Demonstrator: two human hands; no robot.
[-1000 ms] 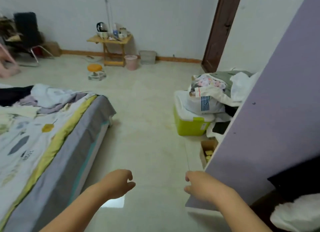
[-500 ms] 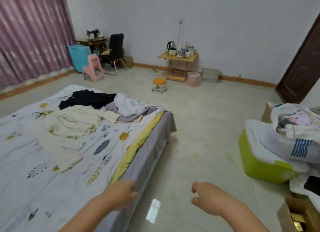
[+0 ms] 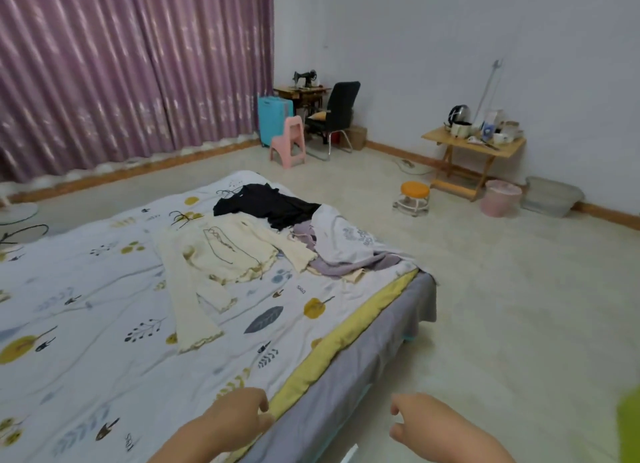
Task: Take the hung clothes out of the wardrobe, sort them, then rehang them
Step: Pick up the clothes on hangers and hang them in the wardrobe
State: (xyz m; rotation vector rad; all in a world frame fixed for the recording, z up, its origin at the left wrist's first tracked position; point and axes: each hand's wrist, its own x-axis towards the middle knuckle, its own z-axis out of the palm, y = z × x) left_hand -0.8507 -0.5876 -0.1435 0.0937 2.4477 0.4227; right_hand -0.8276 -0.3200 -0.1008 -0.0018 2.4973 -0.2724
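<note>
Already several garments lie on the bed point(image 3: 104, 341), which suggests the taking-out step is at least partly done: a cream top point(image 3: 221, 251) is spread flat toward the far end of the mattress, its long sleeves trailing toward the middle, a black garment point(image 3: 266, 204) sits just beyond it near the far edge with a thin hanger hook seemingly showing at its collar, and a crumpled lilac-and-white pile point(image 3: 346, 246) rests at the far right corner, touching the cream sleeve. The wardrobe itself is out of view, so I cannot tell whether more clothes hang inside. Sorting looks barely begun, since only the cream top is laid out neatly, and rehanging is wholly left. At the near edge of the bed, the left hand point(image 3: 239, 419) hovers over the printed sheet and its yellow border, fingers loosely curled and holding nothing; the right hand point(image 3: 422, 424) hangs over the tiled floor just off the mattress side, likewise loosely curled and empty. Further out stand a pink stool point(image 3: 289, 142), a black chair point(image 3: 337, 111), a blue suitcase point(image 3: 273, 118), a small wooden table point(image 3: 474, 145) with a kettle, and purple curtains point(image 3: 121, 67).
</note>
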